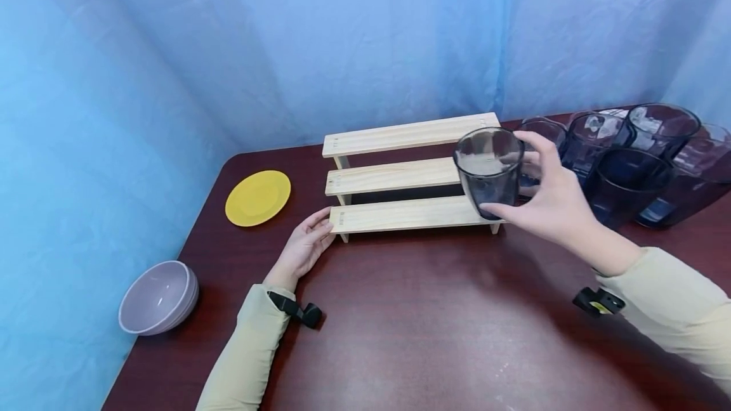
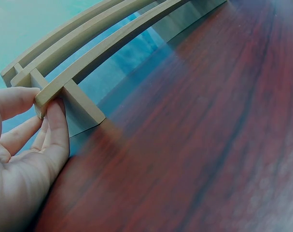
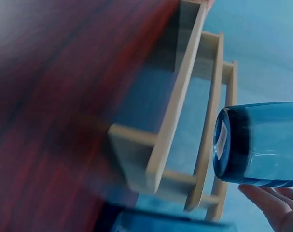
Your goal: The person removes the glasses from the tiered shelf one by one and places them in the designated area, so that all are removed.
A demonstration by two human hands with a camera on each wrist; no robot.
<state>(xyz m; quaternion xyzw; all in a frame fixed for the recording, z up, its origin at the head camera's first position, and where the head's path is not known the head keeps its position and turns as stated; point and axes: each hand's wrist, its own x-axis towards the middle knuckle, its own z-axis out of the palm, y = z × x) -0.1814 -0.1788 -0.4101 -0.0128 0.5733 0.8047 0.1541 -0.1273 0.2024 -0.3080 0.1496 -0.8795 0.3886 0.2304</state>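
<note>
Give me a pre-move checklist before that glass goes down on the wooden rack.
1. Grip on the glass: ok, the right hand holds it by the side, upright.
2. Rack steadied: ok, the left hand touches the lowest shelf's left end.
3. Shelves free: ok, all three steps are bare.
4. Glass off the rack: ok, held in the air over the right end.
5. Room beside the other glasses: ok, they stand apart to the right on the table.
6. Glass clean inside: cannot tell.
</note>
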